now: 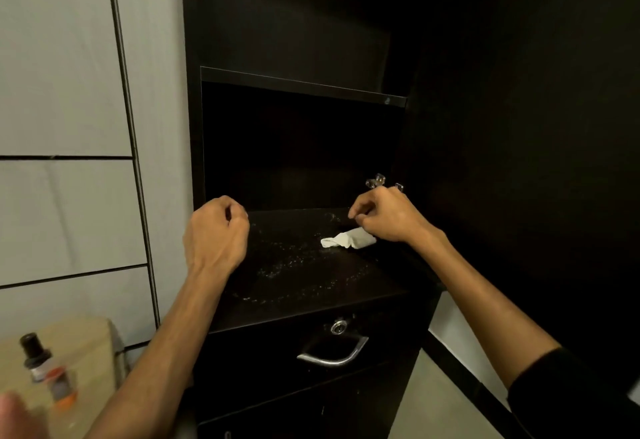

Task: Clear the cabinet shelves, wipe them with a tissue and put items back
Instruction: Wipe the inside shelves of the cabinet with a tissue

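- I read this as the wiping step: the lower shelf [304, 265] of the black cabinet [502, 127] carries no items, and pale streaks and specks curve across its matte dark board.
- My right hand [384, 217] hangs over the back right of that shelf, fingers curled, with the tissue [346, 240] bunched under its heel; it seems to be gripped there, though the fingers themselves hide the hold.
- The tissue is white, twisted into a crumpled roll, lying on the shelf surface.
- My left hand [216, 234] hovers at the shelf's left edge, fingers curled loosely, holding nothing I can see.
- Next, I judge, a flat sweep across the streaks, pressing the wad toward the front lip.
- The upper shelf [301, 87] is thin and sharp-edged; below sit a drawer with a curved metal handle [334, 352] and a round lock [339, 327].
- A small dark-capped bottle [45, 369] stands blurred at lower left, on something beige.
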